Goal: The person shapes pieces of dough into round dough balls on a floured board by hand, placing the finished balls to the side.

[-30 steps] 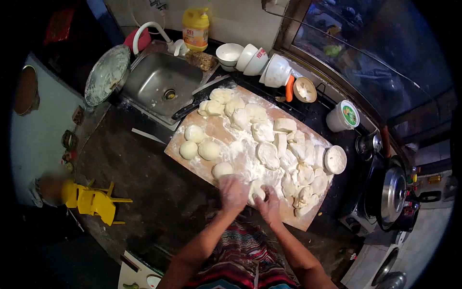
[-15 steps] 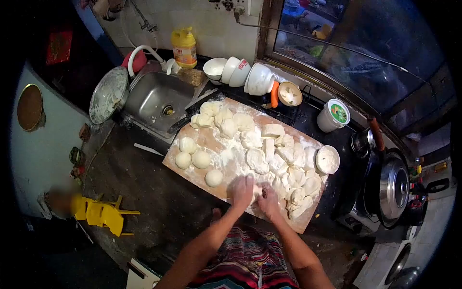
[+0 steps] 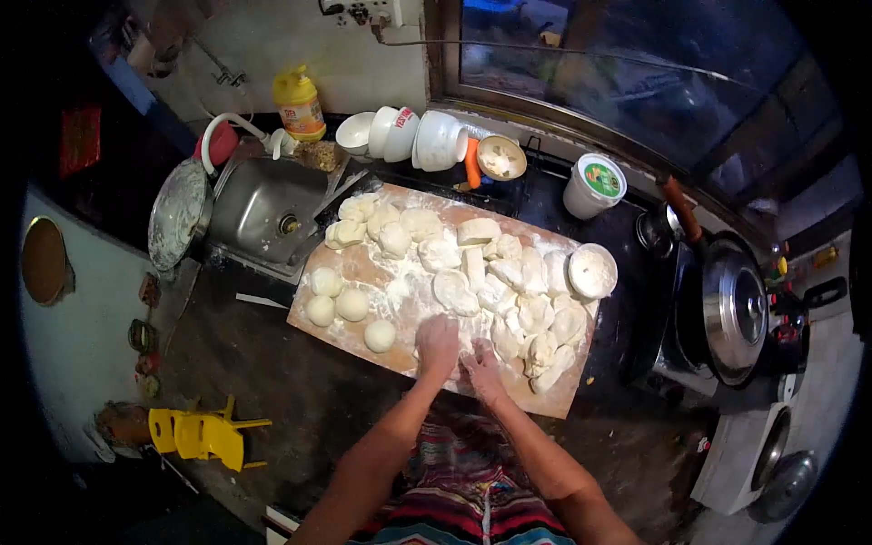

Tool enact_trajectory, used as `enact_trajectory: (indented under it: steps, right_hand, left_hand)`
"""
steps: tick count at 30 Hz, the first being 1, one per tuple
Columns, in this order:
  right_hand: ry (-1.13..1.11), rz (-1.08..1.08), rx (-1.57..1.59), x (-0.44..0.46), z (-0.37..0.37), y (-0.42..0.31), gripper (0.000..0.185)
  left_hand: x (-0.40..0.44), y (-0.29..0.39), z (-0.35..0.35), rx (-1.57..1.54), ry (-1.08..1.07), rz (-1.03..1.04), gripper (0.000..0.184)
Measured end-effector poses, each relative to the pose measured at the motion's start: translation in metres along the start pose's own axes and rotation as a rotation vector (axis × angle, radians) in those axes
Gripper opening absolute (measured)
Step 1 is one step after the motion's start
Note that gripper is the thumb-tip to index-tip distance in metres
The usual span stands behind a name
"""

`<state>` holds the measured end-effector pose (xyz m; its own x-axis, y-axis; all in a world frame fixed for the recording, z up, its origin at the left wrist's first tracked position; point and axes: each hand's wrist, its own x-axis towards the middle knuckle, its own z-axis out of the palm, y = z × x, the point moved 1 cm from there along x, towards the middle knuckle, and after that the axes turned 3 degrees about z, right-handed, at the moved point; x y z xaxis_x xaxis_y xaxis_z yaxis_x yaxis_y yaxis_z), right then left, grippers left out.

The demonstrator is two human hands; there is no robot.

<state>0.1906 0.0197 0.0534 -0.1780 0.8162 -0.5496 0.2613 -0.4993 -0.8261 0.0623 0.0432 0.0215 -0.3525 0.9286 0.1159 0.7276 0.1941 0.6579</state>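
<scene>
At the near edge of a floured wooden board (image 3: pixel 404 350), my left hand (image 3: pixel 438 345) presses down with its fingers curled over a piece of dough. Close beside it, my right hand (image 3: pixel 481 365) grips the same dough from the right; the hands hide most of the piece. Smooth round dough balls (image 3: pixel 380 336) rest at the board's left side. Rough dough lumps (image 3: pixel 394 241) lie along the far left, and many cut dough pieces (image 3: pixel 536 313) crowd the right half. A white bowl of flour (image 3: pixel 592 272) stands at the right edge.
A steel sink (image 3: pixel 263 195) is at the far left, with a floured metal basin (image 3: pixel 180 215) beside it. White bowls (image 3: pixel 440 141), a carrot (image 3: pixel 472 163) and a lidded tub (image 3: pixel 595 186) line the back. A lidded pot (image 3: pixel 736 309) sits on the stove at right. Yellow chairs (image 3: pixel 209 434) stand at lower left.
The whole view has shifted, so the board appears further left and slightly higher. My hands stay at the board's near edge; the right hand now reaches forward with straighter fingers.
</scene>
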Motion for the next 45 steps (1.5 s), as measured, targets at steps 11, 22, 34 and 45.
enact_trajectory:
  steps: [11,22,34,45]
  right_hand:
    - [0.181,-0.370,-0.327,0.003,0.015,0.040,0.054]
    - [0.060,-0.422,-0.396,-0.021,0.001,0.015,0.028]
    - [0.260,-0.377,-0.399,-0.032,-0.149,-0.003,0.029]
    - [0.245,-0.097,-0.498,-0.052,-0.116,-0.063,0.030]
  left_hand:
    - [0.024,-0.014,-0.012,0.303,0.113,0.386,0.014]
    - [-0.044,-0.002,-0.005,0.189,0.201,0.116,0.022]
    - [-0.010,0.008,0.012,0.348,0.100,0.137,0.025]
    - [0.023,0.007,0.004,0.138,0.050,-0.338,0.041]
